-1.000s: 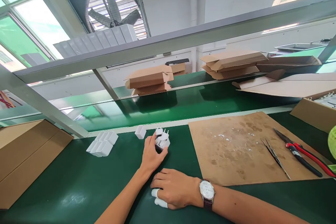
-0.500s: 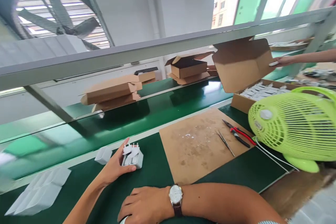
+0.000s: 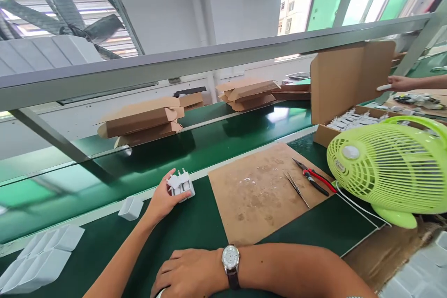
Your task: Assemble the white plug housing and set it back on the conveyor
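Note:
My left hand [image 3: 166,200] is closed around a small white plastic tray [image 3: 189,192], thumb on its near side and fingers behind. White plug adapters [image 3: 179,179] with upright pins sit in the tray, tilted against each other. The tray is held by the green bench's far edge. At the bottom, my right hand [image 3: 190,272], with a watch [image 3: 231,258] on its wrist, is low over the bench with fingers curled down. Part of a white object [image 3: 159,293] shows under its fingers; the rest is cut off by the frame. A white tray [image 3: 131,208] stands left of my left hand.
Several white trays [image 3: 44,256] stand at left. Pliers [image 3: 314,177] and tweezers [image 3: 296,190] lie on a brown board [image 3: 254,195]. A green fan [image 3: 387,167] stands right, before an open carton [image 3: 349,84]. A co-worker's hand [image 3: 398,84] is beside its lid. Flat cartons [image 3: 143,118] lie beyond.
My left hand has carried the tray with the adapters slightly up and away from me. My right hand has barely moved. At right, the carton's lid stands more upright. The view has shifted a little.

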{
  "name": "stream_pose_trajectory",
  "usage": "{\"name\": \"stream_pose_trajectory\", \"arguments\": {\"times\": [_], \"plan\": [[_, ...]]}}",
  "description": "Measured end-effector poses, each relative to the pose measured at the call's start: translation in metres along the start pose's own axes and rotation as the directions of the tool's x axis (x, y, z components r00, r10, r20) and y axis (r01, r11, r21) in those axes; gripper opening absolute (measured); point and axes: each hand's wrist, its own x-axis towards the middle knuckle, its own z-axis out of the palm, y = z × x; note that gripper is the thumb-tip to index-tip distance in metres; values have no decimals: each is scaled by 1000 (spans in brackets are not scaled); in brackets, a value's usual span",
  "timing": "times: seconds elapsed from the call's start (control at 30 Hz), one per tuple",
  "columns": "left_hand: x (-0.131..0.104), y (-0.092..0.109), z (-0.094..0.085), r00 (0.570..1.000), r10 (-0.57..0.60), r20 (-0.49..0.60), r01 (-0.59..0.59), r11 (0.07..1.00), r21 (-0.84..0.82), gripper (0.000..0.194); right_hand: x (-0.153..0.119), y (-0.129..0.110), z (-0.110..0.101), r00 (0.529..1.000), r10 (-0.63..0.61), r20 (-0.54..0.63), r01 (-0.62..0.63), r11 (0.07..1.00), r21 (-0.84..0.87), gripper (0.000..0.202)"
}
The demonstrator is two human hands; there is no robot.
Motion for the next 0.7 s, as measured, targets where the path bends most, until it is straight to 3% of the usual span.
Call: {"name": "stream_pose_trajectory", "arguments": {"times": [0.23,0.57,0.7], "plan": [[16,-5,24,997,25,71,-18,996,-87,120,-1,-3,10,998,19,-54,-16,998,53,12],[20,-28,24,985,115,129,-120,992,31,106,-3,-10,10,994,99,-40,-95,991,92,23],[21,-34,25,978,155,139,-153,988,-21,113,-4,-10,11,994,106,-25,-102,989,107,26]]}}
